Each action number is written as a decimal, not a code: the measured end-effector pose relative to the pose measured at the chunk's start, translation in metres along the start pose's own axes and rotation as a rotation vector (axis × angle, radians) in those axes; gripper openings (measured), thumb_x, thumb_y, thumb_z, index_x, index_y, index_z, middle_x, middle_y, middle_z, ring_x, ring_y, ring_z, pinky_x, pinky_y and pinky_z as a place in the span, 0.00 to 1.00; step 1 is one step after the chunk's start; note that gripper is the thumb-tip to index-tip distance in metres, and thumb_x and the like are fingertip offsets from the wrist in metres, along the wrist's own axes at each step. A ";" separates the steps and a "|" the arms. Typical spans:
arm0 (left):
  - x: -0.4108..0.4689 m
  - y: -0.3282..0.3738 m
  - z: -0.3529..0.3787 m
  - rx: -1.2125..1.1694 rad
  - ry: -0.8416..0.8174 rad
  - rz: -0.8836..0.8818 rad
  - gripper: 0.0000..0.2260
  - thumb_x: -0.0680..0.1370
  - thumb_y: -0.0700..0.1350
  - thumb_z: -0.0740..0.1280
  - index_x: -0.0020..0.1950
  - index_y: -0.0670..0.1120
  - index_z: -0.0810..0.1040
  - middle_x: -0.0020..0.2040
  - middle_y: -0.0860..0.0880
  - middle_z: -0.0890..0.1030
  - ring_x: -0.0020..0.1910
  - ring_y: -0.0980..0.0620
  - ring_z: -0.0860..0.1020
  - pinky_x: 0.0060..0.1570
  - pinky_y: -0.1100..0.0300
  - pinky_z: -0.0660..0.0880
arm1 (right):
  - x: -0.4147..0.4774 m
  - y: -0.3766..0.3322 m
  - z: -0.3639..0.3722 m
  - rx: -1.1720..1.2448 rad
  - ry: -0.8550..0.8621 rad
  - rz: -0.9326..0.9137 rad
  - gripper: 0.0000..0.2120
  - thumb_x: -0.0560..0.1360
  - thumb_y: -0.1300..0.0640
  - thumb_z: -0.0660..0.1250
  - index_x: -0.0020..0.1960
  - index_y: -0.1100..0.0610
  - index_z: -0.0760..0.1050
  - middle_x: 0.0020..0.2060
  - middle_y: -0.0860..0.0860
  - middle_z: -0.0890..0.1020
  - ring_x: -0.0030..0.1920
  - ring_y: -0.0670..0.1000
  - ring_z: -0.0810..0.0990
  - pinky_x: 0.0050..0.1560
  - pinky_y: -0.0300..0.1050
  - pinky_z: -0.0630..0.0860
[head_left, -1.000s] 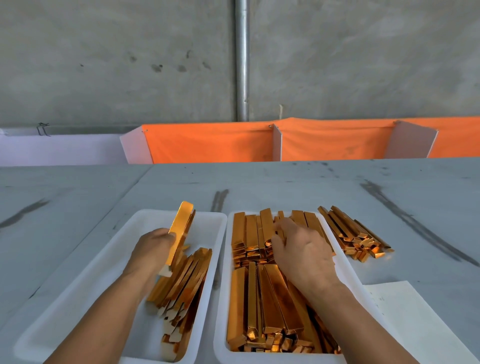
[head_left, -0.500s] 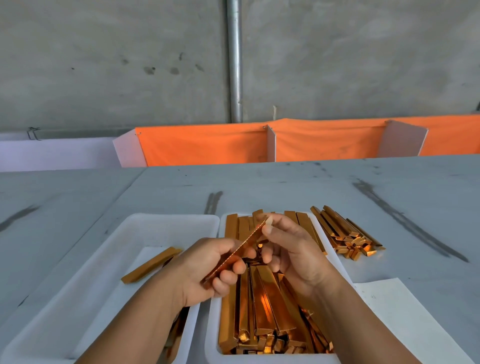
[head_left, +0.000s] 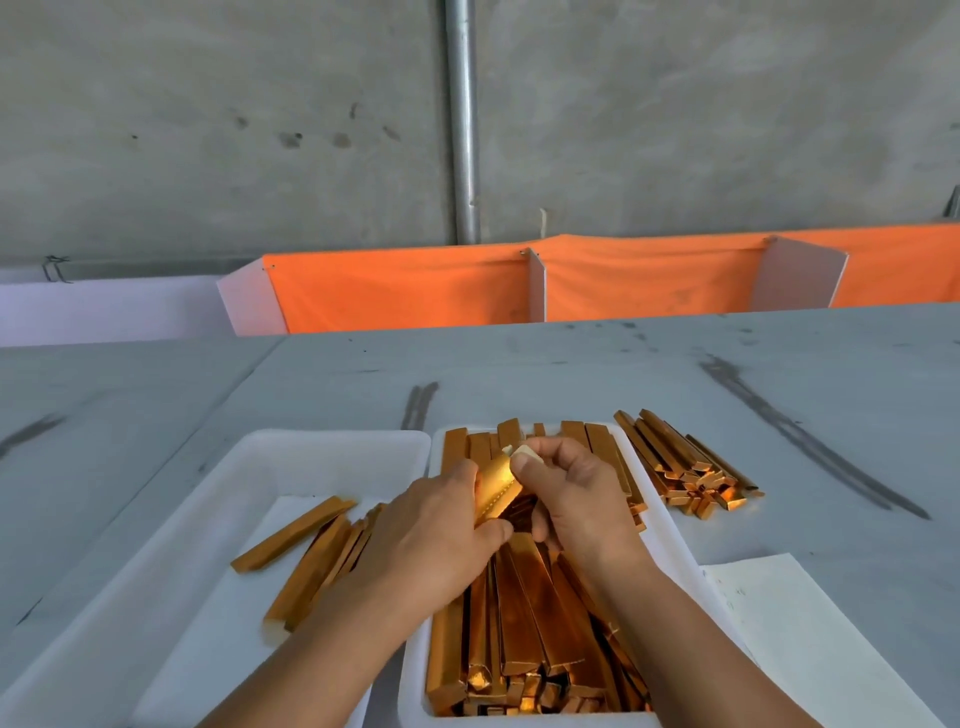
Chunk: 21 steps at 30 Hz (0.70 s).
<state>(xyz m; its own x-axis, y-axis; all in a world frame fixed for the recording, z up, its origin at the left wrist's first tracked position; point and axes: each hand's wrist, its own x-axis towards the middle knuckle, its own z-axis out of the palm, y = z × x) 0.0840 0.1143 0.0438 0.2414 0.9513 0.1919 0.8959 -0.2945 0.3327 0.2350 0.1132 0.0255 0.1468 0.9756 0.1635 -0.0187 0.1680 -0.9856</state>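
A shiny gold foil strip (head_left: 496, 491) is held between both hands above the right white tray (head_left: 670, 540). My left hand (head_left: 431, 530) grips its lower end with thumb and curled fingers. My right hand (head_left: 566, 493) pinches its upper end at the fingertips. The right tray is packed with several long gold folded boxes (head_left: 519, 623). In the left white tray (head_left: 218, 499) lie several gold boxes (head_left: 306, 556), loosely fanned near its right side.
A loose pile of gold boxes (head_left: 685, 467) lies on the grey table (head_left: 519, 374) right of the right tray. A white sheet (head_left: 800, 639) sits at the near right. Orange cloth dividers (head_left: 405, 291) line the table's far edge below a concrete wall.
My left hand left the boxes in the left tray and came over the right tray. My right hand lifted a gold strip, and both hands now hold it closer together.
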 end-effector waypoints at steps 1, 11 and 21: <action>0.001 -0.001 0.004 0.009 0.041 0.002 0.15 0.75 0.64 0.63 0.54 0.58 0.65 0.39 0.57 0.73 0.34 0.59 0.74 0.29 0.64 0.67 | 0.000 0.000 0.000 -0.005 0.001 -0.004 0.06 0.79 0.52 0.68 0.54 0.52 0.78 0.32 0.63 0.80 0.23 0.51 0.71 0.21 0.39 0.68; 0.003 -0.012 0.026 0.053 0.342 0.052 0.25 0.77 0.65 0.47 0.72 0.58 0.50 0.45 0.57 0.70 0.38 0.57 0.72 0.33 0.63 0.70 | 0.002 0.008 0.003 -0.205 0.126 -0.177 0.06 0.78 0.53 0.68 0.51 0.43 0.74 0.37 0.47 0.85 0.28 0.42 0.78 0.31 0.35 0.74; 0.005 -0.013 0.030 0.111 0.370 0.058 0.31 0.74 0.66 0.38 0.72 0.54 0.59 0.46 0.57 0.76 0.36 0.59 0.70 0.33 0.63 0.70 | 0.002 0.009 0.006 -0.299 0.141 -0.209 0.06 0.78 0.55 0.68 0.50 0.45 0.80 0.39 0.37 0.82 0.36 0.45 0.81 0.37 0.43 0.81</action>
<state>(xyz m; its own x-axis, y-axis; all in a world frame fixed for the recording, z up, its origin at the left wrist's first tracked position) 0.0849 0.1252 0.0126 0.1607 0.8301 0.5339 0.9243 -0.3164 0.2137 0.2297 0.1178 0.0172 0.2516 0.8921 0.3754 0.3123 0.2923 -0.9039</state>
